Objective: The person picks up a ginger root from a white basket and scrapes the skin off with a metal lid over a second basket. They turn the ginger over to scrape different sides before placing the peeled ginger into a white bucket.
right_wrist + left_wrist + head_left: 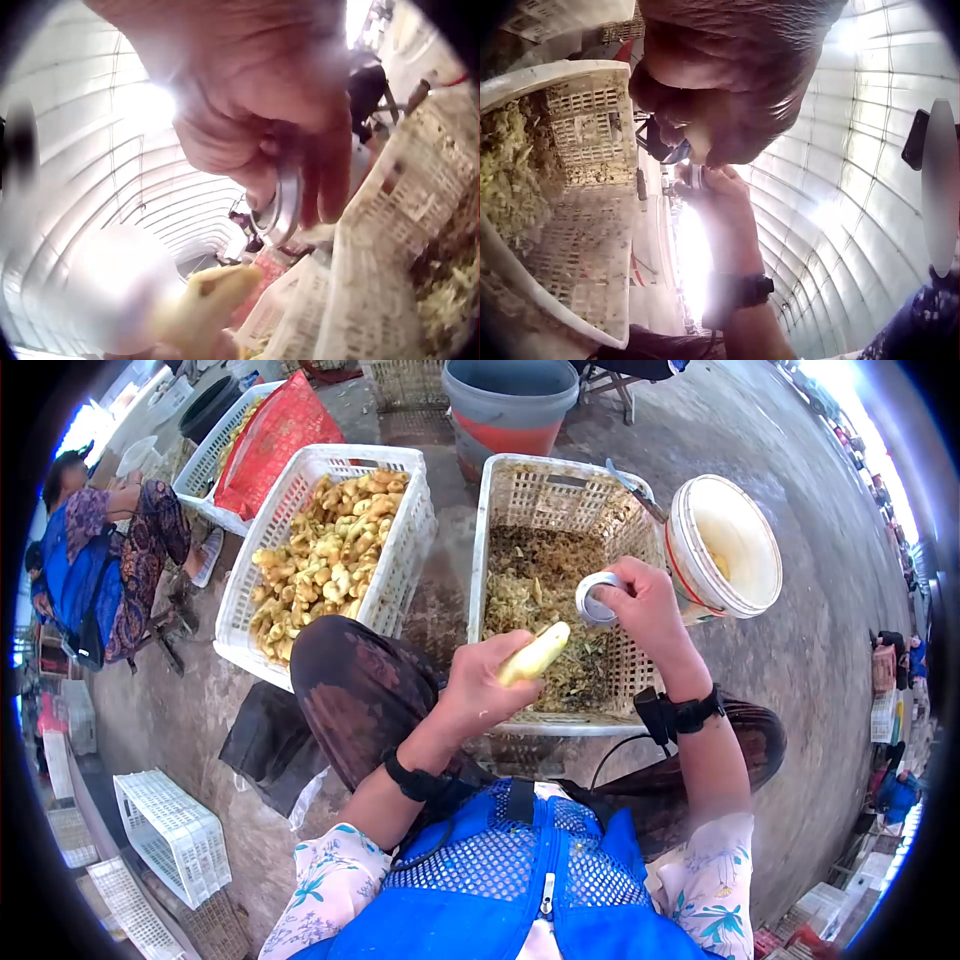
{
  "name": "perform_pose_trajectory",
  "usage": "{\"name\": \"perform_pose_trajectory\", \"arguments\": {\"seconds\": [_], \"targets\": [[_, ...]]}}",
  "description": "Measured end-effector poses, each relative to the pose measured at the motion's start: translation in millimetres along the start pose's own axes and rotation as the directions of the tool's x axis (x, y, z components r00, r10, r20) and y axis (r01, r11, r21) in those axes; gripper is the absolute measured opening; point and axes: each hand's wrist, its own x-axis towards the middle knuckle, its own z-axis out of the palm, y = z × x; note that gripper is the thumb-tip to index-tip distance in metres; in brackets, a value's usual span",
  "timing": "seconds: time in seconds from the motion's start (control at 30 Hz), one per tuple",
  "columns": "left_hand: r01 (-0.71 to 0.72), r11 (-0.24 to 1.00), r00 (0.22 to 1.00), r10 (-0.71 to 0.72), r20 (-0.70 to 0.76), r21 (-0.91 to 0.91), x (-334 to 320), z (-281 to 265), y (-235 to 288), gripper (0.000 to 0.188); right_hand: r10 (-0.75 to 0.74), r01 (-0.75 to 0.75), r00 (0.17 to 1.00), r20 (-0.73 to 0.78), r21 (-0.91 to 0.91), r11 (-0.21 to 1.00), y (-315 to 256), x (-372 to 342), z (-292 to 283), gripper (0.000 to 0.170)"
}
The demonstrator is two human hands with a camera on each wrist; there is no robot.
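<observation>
My left hand [487,685] grips a pale yellow, mostly peeled piece of ginger [536,653], its tip pointing up and to the right. In the right wrist view the ginger [210,296] shows a small brown spot near its end. My right hand [643,610] pinches a shiny metal ring [597,598] between thumb and fingers, a short way from the ginger. Both hands are above a white crate [478,560] of brown and yellowish peelings [545,595]. In the left wrist view, the left hand [735,82] hides most of the ginger.
Left of the peelings stands a white crate [418,510] of ginger pieces [325,550]. A knife [632,488] lies across the peelings crate's far right corner, beside a white bucket [680,545]. Behind is a large grey bucket [510,420]. Another person [100,570] sits at far left.
</observation>
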Motion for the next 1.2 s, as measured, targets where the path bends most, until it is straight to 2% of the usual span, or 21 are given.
{"name": "perform_pose_trajectory", "arguments": {"seconds": [0.03, 0.13, 0.17, 0.27, 0.3, 0.4, 0.43, 0.53, 0.57, 0.67, 0.7, 0.77, 0.8, 0.83, 0.93, 1.03, 1.1, 1.2], "targets": [[-0.055, 0.996, 0.998, 0.056, -0.015, 0.072, 0.4, 0.5, 1.6, 0.044, -0.019, 0.019, 0.999, 0.027, 0.005, 1.000, -2.4, -3.9, -3.9, 0.011], [-0.156, 0.969, 0.985, 0.168, -0.047, 0.193, 0.1, 7.0, -1.1, 0.044, -0.185, 0.155, 0.981, 0.065, 0.323, 0.934, -26.4, -24.8, 20.5, 0.013], [-0.182, 0.958, 0.979, 0.198, -0.052, 0.220, -0.2, 9.3, -2.8, 0.044, -0.217, 0.186, 0.967, 0.131, 0.220, 0.958, -31.3, -25.7, 20.4, 0.013], [-0.185, 0.952, 0.981, 0.191, -0.002, 0.244, -3.0, 8.2, -5.3, 0.045, -0.136, 0.124, 0.981, 0.140, 0.093, 0.988, -4.8, -12.5, 18.8, 0.010], [-0.186, 0.956, 0.981, 0.193, -0.008, 0.228, -4.3, 7.1, -3.1, 0.046, -0.028, 0.027, 0.995, 0.091, 0.004, 1.000, -5.7, -7.7, 11.1, 0.010], [-0.177, 0.969, 0.983, 0.183, -0.021, 0.173, -1.9, 3.6, 4.7, 0.046, 0.013, -0.015, 0.997, -0.081, -0.023, 1.000, 1.2, 1.0, -4.5, 0.021], [-0.155, 0.977, 0.987, 0.160, -0.022, 0.149, -1.8, 2.7, 3.9, 0.046, 0.039, -0.038, 0.998, -0.046, 0.007, 0.999, -2.2, -3.0, -7.8, 0.019], [-0.046, 0.998, 0.999, 0.046, -0.007, -0.034, -2.6, 3.2, 3.3, 0.046, -0.099, 0.048, 0.987, 0.123, 0.364, 0.930, -16.4, -18.0, 8.2, 0.012], [-0.002, 0.994, 1.000, 0.003, 0.010, -0.112, -3.0, 3.6, 3.8, 0.046, -0.086, 0.017, 0.974, 0.209, 0.310, 0.951, -14.7, -17.7, 8.0, 0.013], [0.241, 0.837, 0.971, -0.204, 0.128, -0.491, 0.8, 4.9, 0.1, 0.051, 0.037, -0.072, 0.983, 0.180, 0.189, 0.979, -14.7, -9.6, 4.6, 0.013], [0.289, 0.777, 0.957, -0.233, 0.172, -0.559, 0.4, 3.7, 1.2, 0.052, 0.019, -0.043, 0.995, 0.103, 0.233, 0.972, -18.6, -7.3, 10.1, 0.011], [0.380, 0.641, 0.925, -0.265, 0.272, -0.667, 3.1, 0.2, 6.1, 0.055, 0.023, -0.014, 0.996, -0.083, 0.102, 0.995, -8.0, -0.8, 12.4, 0.017], [0.364, 0.651, 0.931, -0.258, 0.257, -0.666, 2.6, -2.5, 11.4, 0.055, 0.014, -0.008, 0.985, -0.173, 0.032, 0.999, 1.5, 4.4, 13.0, 0.021], [0.348, 0.660, 0.937, -0.252, 0.241, -0.666, 0.2, -5.5, 18.4, 0.056, 0.018, -0.004, 0.968, -0.249, 0.058, 0.998, 11.3, 9.0, 9.2, 0.025], [0.327, 0.655, 0.945, -0.240, 0.223, -0.682, 0.8, -7.8, 11.6, 0.055, 0.105, -0.070, 0.974, -0.198, 0.177, 0.982, 13.6, 0.3, -0.7, 0.022], [0.310, 0.662, 0.948, -0.273, 0.165, -0.683, 4.0, 0.3, 17.5, 0.059, -0.019, 0.072, 0.991, -0.131, 0.413, 0.908, -31.9, -22.1, 21.5, 0.017], [0.312, 0.662, 0.946, -0.282, 0.159, -0.682, 4.2, 1.2, 20.2, 0.061, -0.100, 0.129, 0.990, -0.101, 0.359, 0.924, -30.1, -24.4, 29.9, 0.017], [0.322, 0.659, 0.946, -0.257, 0.199, -0.680, 3.1, -5.3, 18.9, 0.061, -0.037, 0.049, 0.960, -0.276, 0.037, 0.998, 2.1, -7.1, 14.1, 0.017]]}}
